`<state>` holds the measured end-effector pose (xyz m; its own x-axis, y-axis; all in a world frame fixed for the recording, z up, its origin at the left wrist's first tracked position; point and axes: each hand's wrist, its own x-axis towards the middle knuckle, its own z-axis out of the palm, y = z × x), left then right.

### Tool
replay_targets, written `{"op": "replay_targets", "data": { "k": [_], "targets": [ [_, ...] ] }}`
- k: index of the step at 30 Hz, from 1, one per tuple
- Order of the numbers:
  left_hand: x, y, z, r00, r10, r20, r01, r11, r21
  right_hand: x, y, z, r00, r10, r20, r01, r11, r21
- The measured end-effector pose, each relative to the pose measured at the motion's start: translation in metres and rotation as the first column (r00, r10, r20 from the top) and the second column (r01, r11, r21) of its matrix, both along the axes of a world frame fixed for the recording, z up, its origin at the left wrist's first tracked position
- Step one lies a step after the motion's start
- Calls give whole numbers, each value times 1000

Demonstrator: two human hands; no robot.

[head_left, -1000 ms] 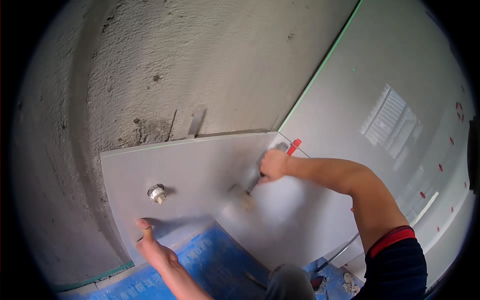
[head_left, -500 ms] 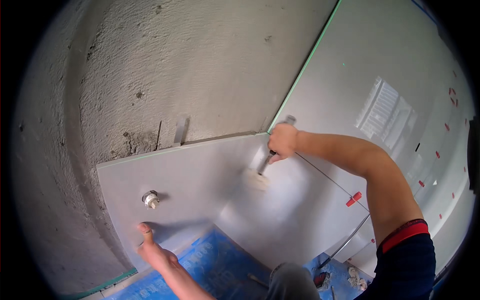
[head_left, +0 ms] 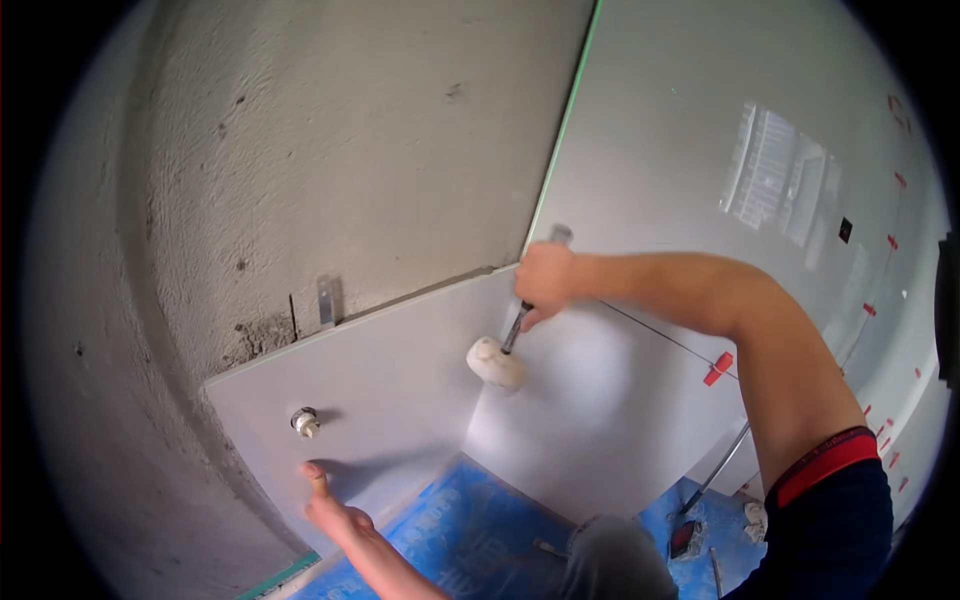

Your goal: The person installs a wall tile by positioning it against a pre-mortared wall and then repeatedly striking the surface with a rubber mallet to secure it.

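Note:
My right hand is closed round the handle of a white-headed mallet. The mallet head is down by the inner corner where two pale tiles meet, and whether it touches either one I cannot tell. On the left, my left hand is at the lower part of a pale wall tile, thumb stretched up and apart. Its other fingers are mostly hidden, and it holds nothing that I can see. Just above that thumb, a round pipe fitting pokes through a hole in the tile.
Bare rough plaster rises above the left tile, with a small metal bracket on its top edge. A red clip sits in a joint of the right wall. Blue sheeting covers the floor, with a rod over it.
The view has shifted slightly, so the wall scene sits differently in the picture. The mallet head was blurred and is now sharper, still by the corner. My left hand stays below the pipe fitting.

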<state>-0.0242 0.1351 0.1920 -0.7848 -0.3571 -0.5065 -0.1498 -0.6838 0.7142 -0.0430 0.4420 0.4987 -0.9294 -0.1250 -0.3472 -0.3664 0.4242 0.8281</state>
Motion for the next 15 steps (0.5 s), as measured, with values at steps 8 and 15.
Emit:
{"op": "replay_targets", "data": {
  "k": [8,15],
  "targets": [
    [16,81,-6,993,-46,-105,33,992,-124,155,125,-238,727,-475,497,589,57,-806],
    [20,156,44,604,-640,-475,-598,29,-801,256,47,-434,380,147,913,389,-921,-13]
  ]
}}
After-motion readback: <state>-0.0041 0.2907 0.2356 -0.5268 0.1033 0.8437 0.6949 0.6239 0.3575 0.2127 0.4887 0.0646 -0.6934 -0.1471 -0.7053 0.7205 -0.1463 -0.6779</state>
